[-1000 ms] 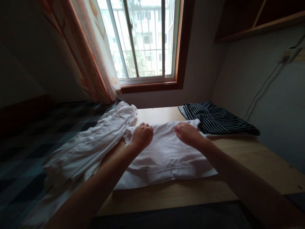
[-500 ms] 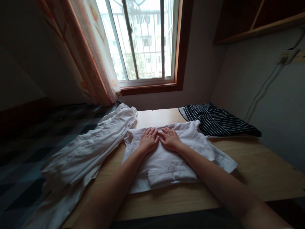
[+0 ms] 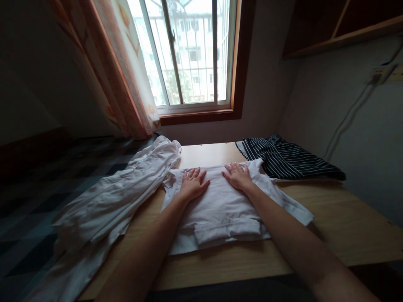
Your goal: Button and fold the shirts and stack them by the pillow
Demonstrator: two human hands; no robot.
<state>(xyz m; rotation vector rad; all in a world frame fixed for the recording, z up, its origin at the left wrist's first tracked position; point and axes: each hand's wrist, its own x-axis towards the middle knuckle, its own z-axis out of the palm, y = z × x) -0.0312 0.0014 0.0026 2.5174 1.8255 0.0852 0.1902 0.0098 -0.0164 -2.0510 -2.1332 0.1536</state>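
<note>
A folded white garment [image 3: 220, 201] lies on the wooden table in front of me, with more white cloth showing from under its sides and near edge. My left hand [image 3: 193, 182] rests flat on its upper left part, fingers spread. On the upper right part lies my right hand [image 3: 237, 175], palm down and fingers apart. A strip of creased cloth shows between the two hands. A small grey mark can be seen near the folded strip at the garment's front. Neither hand grips anything.
A crumpled white garment [image 3: 126, 193] stretches along the table's left side, beside a dark checked bed cover [image 3: 34, 209]. A black striped garment [image 3: 286, 159] lies at the back right of the wooden table [image 3: 352, 226]. Behind are a window [image 3: 195, 63] and a curtain [image 3: 116, 75].
My hands were close together at the middle of the garment; they have slid apart, the right one to the right and the left one slightly left. The cloth between them looks flatter.
</note>
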